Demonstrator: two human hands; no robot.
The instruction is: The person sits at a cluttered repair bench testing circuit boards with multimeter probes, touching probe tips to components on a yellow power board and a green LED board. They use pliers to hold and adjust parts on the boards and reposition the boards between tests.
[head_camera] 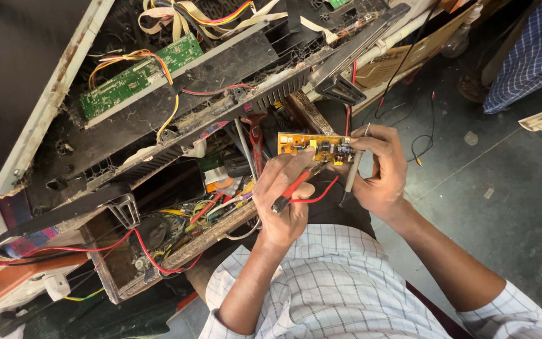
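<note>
Head view: the left hand (283, 194) is closed around a red test probe (291, 190), its fingers wrapped on the shaft, with the tip pointing up toward a small yellow circuit board (313, 145). A red lead wire (321, 191) curls away from the probe toward the right. The right hand (381, 169) pinches the right end of the board between thumb and fingertips and also clamps a slim grey probe (352, 172) that hangs down from the board's right edge. The board sits between both hands, in the middle of the scene, above the person's lap and checked shirt (340, 282).

To the left and far side lies an opened appliance chassis (221, 69) with a green circuit board (136, 75) and ribbon cables (202, 12). Near left is a wooden tray (177, 251) cluttered with tools and wires. At far right another person's blue checked garment (534, 50) shows above the grey floor (509, 188).
</note>
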